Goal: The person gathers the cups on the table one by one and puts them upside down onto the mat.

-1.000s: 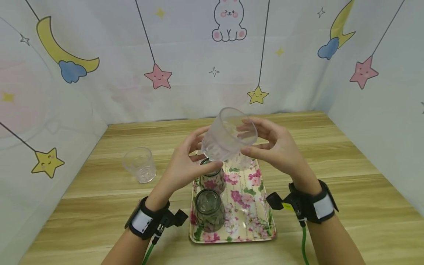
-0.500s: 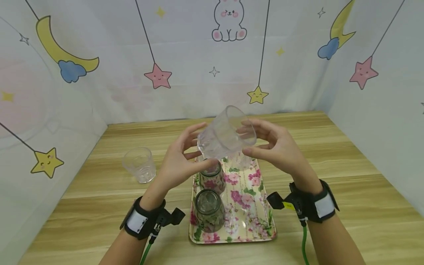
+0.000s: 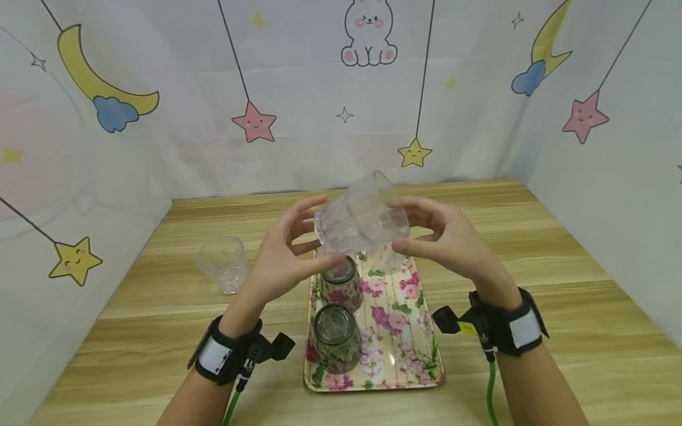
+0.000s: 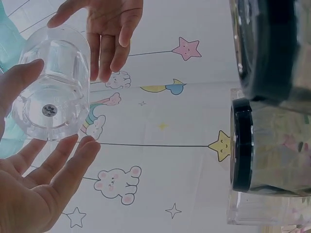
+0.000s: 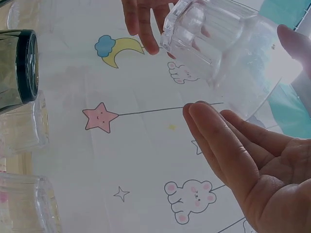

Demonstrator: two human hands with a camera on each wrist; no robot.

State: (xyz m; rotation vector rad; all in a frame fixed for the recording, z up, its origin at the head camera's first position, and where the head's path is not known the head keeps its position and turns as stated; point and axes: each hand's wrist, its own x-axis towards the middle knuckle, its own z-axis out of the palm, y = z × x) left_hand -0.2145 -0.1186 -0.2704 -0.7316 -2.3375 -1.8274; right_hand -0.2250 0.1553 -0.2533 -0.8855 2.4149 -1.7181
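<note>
A clear glass [image 3: 362,216] is held up over the tray's far end, tilted on its side with its mouth toward the right. Fingers and thumb of my left hand [image 3: 282,254] spread around its base end, as the left wrist view also shows. At the rim end, my right hand [image 3: 444,236] holds it between thumb and fingers; some fingertips show through the wall. Beneath, two grey-tinted glasses [image 3: 337,340] stand upside down along the left side of a floral tray [image 3: 380,355]. Another clear glass [image 3: 393,260] is faintly seen at the tray's far end.
One more clear glass [image 3: 226,266] stands upright on the wooden table [image 3: 160,331], left of the tray. A white printed cloth [image 3: 319,142] hangs behind and at both sides. Each wrist wears a camera strap with a green cable.
The held glass has turned so its base swings left and it lies more nearly sideways. My left hand has shifted left with the base; my right hand has barely moved.
</note>
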